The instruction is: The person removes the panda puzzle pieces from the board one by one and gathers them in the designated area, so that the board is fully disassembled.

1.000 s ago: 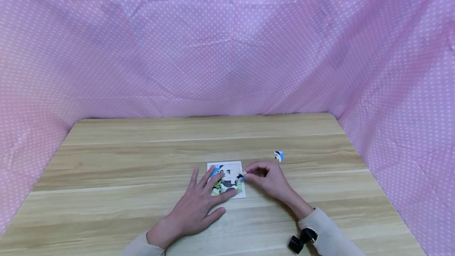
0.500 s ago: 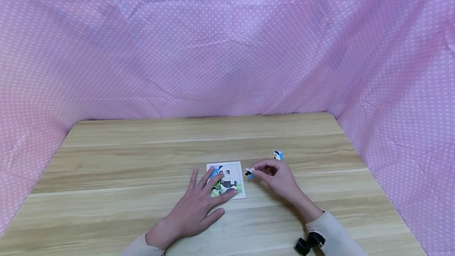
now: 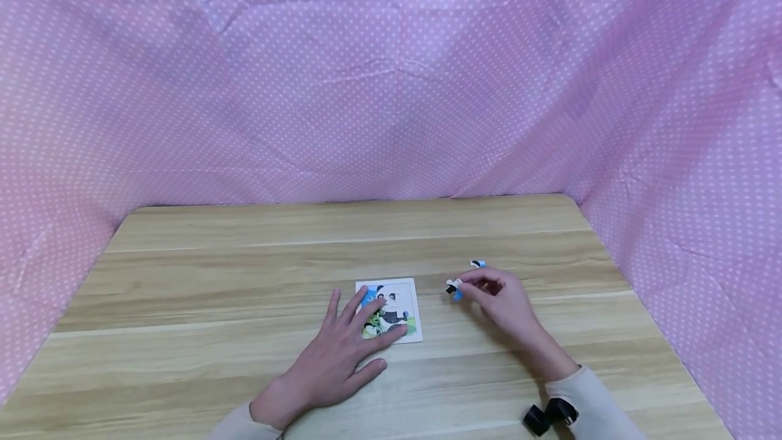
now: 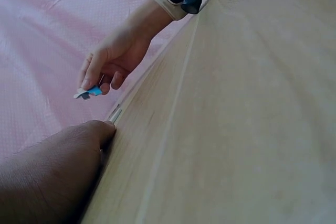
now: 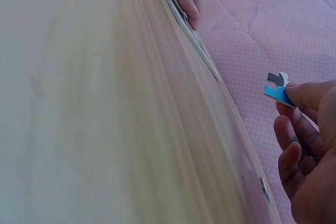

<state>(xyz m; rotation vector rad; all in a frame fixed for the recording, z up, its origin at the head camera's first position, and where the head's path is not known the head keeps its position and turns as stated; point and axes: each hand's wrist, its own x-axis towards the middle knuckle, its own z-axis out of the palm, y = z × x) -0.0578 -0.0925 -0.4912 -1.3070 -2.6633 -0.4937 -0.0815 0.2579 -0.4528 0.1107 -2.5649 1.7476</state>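
Note:
A panda jigsaw puzzle point(image 3: 391, 314) in a white-bordered tray lies on the table, its upper right part bare white. My left hand point(image 3: 339, 352) rests on its left and lower side with fingers spread and straight, covering part of the picture. Between thumb and forefinger, my right hand point(image 3: 501, 297) pinches a puzzle piece point(image 3: 454, 288) coloured black, white and blue, held above the table to the right of the tray. The right wrist view shows the same puzzle piece point(image 5: 278, 90) at the fingertips. Just behind the right hand lies a second puzzle piece point(image 3: 478, 263), partly hidden by it.
The wooden table point(image 3: 244, 257) reaches back to a pink dotted curtain point(image 3: 391, 87), which also hangs along both sides. A black device point(image 3: 550, 416) is strapped to the right wrist.
My right hand has drawn the puzzle piece away from the tray, to the right and slightly back, and now partly covers the loose piece. The left hand has stayed in place.

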